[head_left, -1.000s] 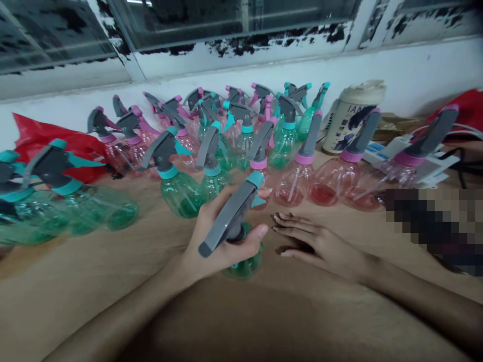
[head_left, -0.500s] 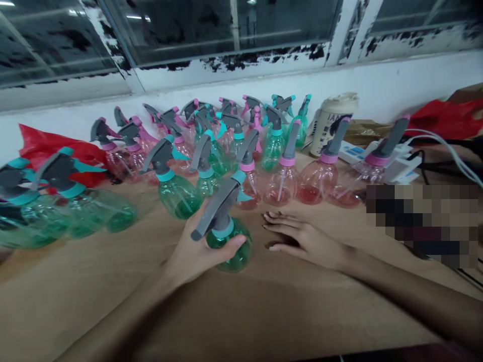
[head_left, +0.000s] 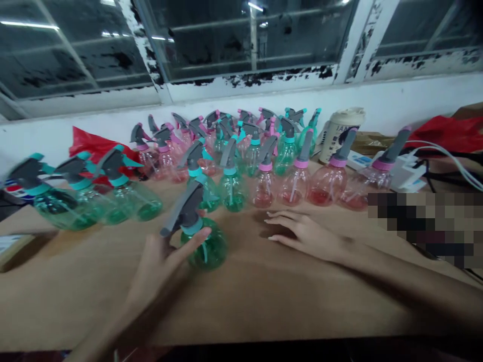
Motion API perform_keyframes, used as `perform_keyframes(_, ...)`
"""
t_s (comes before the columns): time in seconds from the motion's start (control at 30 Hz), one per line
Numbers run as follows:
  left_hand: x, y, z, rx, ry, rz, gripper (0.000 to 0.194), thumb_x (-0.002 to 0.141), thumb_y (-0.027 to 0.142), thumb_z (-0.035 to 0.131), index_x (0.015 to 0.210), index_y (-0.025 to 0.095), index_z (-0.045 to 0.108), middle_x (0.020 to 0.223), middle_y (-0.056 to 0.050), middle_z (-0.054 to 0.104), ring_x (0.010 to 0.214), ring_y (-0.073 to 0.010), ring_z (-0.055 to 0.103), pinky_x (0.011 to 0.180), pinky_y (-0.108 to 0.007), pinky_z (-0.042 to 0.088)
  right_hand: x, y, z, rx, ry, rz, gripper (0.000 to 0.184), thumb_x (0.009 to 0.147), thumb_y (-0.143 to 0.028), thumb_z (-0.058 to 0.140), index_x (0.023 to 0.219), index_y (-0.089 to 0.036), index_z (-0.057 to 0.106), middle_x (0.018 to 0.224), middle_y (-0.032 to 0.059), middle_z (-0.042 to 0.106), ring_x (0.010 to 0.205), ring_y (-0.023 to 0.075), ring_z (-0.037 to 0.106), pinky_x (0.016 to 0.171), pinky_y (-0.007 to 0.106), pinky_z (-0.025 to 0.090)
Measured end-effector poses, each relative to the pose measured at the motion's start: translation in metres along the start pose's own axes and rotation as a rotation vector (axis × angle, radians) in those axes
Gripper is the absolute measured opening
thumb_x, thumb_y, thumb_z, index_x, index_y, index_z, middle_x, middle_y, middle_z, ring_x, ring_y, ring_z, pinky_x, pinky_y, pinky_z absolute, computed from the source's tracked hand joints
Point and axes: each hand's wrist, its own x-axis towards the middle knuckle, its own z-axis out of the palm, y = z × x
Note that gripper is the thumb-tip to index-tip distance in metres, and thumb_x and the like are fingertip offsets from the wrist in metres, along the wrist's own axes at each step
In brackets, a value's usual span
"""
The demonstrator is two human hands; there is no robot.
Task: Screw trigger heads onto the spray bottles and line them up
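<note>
My left hand (head_left: 171, 256) is wrapped round a green spray bottle (head_left: 209, 246) with a grey trigger head and a turquoise collar; the thumb lies across its near side. The bottle stands tilted a little to the left, and I cannot tell whether its base touches the table. Just behind it is another green spray bottle (head_left: 209, 196), partly covered by the held one's head. My right hand (head_left: 307, 234) rests palm down on the brown table (head_left: 264, 301), fingers stretched out with nothing in them. Closest to it are pink spray bottles (head_left: 293, 186) in a row.
More green spray bottles (head_left: 116, 201) line the left, and pink and green ones crowd against the wall. A paper coffee cup (head_left: 341, 133), a white power strip (head_left: 409, 173) with cables and a red plastic bag (head_left: 447, 133) are at right. Another red bag (head_left: 100, 151) lies at left.
My left hand has carried the green spray bottle leftward along the row and slightly away from it. The view has turned left. My right hand stays flat on the table.
</note>
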Motion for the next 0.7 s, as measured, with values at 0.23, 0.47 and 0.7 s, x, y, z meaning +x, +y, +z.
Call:
perform_keyframes(0.23,0.005,-0.047,-0.056,0.052,0.167,-0.090,0.032,0.073,0.047,0.063,0.094,0.022,0.065,0.103,-0.002,0.069,0.101,-0.0351,0.059,0.082,-0.047,0.050,0.067,-0.066,-0.019,-0.036,0.104,-0.033,0.038,0.088,-0.040,0.045,0.121,-0.021,0.053,0.116,0.0057,0.061,0.095,0.0236,0.062,0.084,0.042,0.051)
perform_keyframes(0.47,0.030,-0.070,-0.056,0.110,0.172,-0.053,0.040,0.076,0.048,0.059,0.101,0.017,0.062,0.102,-0.009,0.068,0.093,-0.0283,0.063,0.079,-0.037,0.051,0.136,-0.097,-0.004,-0.011,0.233,0.118,0.053,0.085,-0.041,0.049,0.130,-0.014,0.042,0.125,0.0134,0.055,0.096,0.0301,0.061,0.081,0.048,0.050)
perform_keyframes(0.7,0.053,-0.077,-0.049,0.200,0.136,0.018,0.036,0.080,0.049,0.055,0.089,0.015,0.062,0.085,-0.006,0.067,0.076,-0.0224,0.062,0.069,-0.032,0.048,0.167,-0.092,0.013,0.026,0.183,0.260,0.068,0.081,-0.043,0.053,0.135,-0.007,0.034,0.101,0.0196,0.063,0.091,0.0332,0.062,0.075,0.048,0.048)
